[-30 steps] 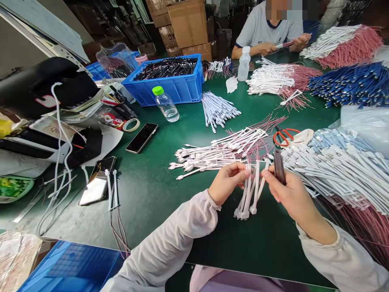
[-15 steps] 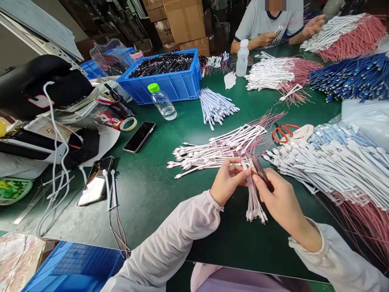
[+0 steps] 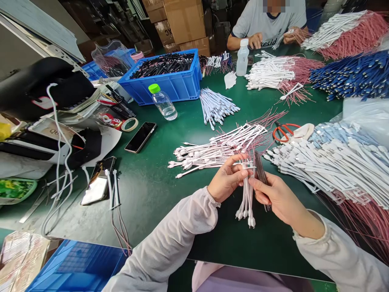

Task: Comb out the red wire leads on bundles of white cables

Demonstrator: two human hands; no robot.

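My left hand (image 3: 227, 178) pinches a small bunch of white cables (image 3: 247, 198) near its upper end. Their white connector ends hang down over the green table, and thin reddish wires come out above my fingers. In my right hand (image 3: 279, 194) is a long, narrow dark brown tool (image 3: 260, 170), held nearly upright; its exact kind I cannot make out. The right thumb and fingertip reach to the edge of the bunch. Just beyond my hands lies a loose pile of similar white cables (image 3: 206, 154) with reddish wires.
Orange-handled scissors (image 3: 285, 132) lie beyond my right hand, near a large cable heap (image 3: 340, 162). A phone (image 3: 140, 138), a water bottle (image 3: 164, 104) and a blue bin (image 3: 170, 85) stand or lie left and back. Across the table sits a person (image 3: 270, 28) handling cables.
The bunch has swung slightly left and its ends have spread. The dark tool has turned more upright and shifted a little away from the bunch. The person opposite has lowered their hands.
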